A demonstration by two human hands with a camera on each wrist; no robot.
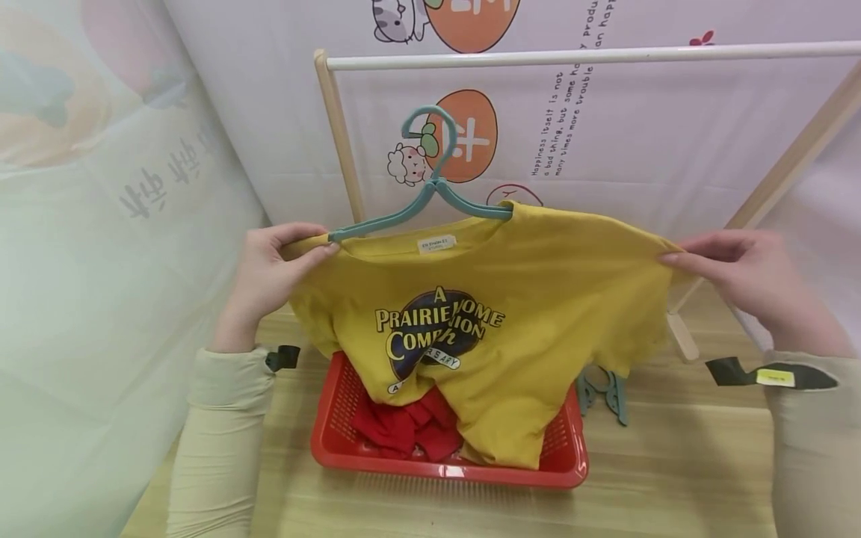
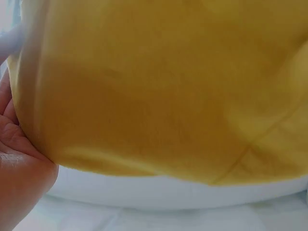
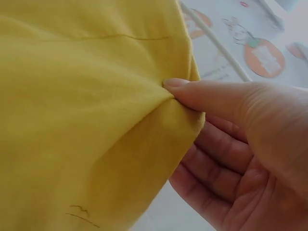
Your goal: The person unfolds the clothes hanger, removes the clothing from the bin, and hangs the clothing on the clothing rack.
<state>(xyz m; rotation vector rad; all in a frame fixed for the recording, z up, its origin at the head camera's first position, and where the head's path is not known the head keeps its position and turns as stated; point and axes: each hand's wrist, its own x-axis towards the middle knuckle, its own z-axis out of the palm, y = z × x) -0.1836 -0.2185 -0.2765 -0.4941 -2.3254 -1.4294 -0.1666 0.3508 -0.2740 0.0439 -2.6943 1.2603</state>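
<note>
A yellow T-shirt with dark printed lettering is spread between both hands, its lower part hanging into a red basket. A blue-green hanger sits in its neckline, hook upward; the ends of its arms are covered by the cloth. My left hand pinches the shirt's shoulder at the hanger's left end, thumb in front. With thumb and fingers, my right hand pinches the sleeve on the right; in the right wrist view the thumb presses a fold into the T-shirt. Yellow cloth fills most of the left wrist view.
Behind the shirt stands a clothes rack with a white rail and wooden legs. Red cloth lies in the basket. Another blue-green folded hanger rests on the wooden surface right of the basket. A printed sheet hangs behind.
</note>
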